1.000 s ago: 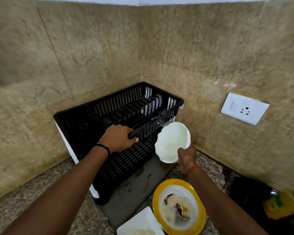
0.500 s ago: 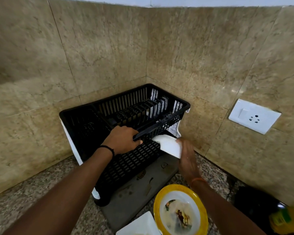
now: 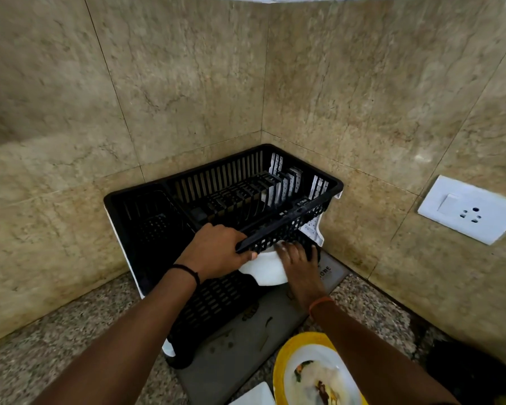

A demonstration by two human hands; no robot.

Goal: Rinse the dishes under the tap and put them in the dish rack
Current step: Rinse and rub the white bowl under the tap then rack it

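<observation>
Bowl (image 3: 265,268), held upright beside the rack (image 3: 225,197) a second ago, now lies flat under the rack's raised front edge. Right hand (image 3: 297,263) presses it there, fingers spread; left hand (image 3: 216,251) grips the rim. Placement appears nearly complete; a dirty plate (image 3: 319,372) remains.
</observation>
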